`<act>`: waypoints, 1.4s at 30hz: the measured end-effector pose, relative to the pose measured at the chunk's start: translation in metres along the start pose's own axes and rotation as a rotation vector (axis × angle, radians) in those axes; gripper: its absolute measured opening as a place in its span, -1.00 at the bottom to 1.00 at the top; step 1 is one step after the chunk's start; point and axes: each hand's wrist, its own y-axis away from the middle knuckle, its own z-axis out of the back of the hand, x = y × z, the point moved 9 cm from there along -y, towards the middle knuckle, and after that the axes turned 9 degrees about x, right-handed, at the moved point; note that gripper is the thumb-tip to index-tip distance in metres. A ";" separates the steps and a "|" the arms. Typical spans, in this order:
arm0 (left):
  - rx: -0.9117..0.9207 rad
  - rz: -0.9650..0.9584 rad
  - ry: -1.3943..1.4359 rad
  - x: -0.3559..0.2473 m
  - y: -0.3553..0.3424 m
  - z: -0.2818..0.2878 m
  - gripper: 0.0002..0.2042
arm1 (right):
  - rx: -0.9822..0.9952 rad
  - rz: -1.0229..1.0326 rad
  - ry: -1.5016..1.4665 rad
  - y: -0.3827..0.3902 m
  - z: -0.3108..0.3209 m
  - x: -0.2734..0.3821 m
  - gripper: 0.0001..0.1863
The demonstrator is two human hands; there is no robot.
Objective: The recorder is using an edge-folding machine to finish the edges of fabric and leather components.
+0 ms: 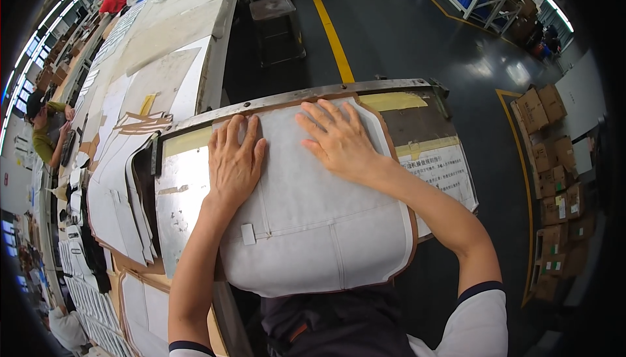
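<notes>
A large, pale grey sewn panel (306, 194) with a brown edge lies over a narrow metal-edged work table (179, 184). Its near end overhangs toward my body. Stitched seams cross the near half, and a small white tag (248, 234) sits at the left of one seam. My left hand (235, 161) rests flat on the panel's far left edge, fingers pointing away. Across from it, my right hand (342, 136) lies on the far right part with fingers spread. Neither hand grips anything; both press on the surface.
Stacked white panels (120, 197) with brown edges stand at the left, beside a long work table (163, 63). A printed sheet (440, 174) is taped at the right. Cardboard boxes (554, 161) line the right wall. A stool (274, 10) stands ahead; a person (49, 125) works far left.
</notes>
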 end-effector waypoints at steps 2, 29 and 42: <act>-0.077 -0.031 -0.021 -0.005 -0.002 0.007 -0.55 | 0.002 0.009 -0.001 0.000 0.001 -0.001 -0.46; -0.047 0.056 0.035 0.006 0.001 0.007 -0.57 | -0.027 -0.125 0.104 0.014 0.017 -0.009 -0.41; -0.066 0.126 -0.104 0.001 0.009 0.005 -0.54 | 0.014 -0.082 0.114 0.015 0.025 -0.009 -0.45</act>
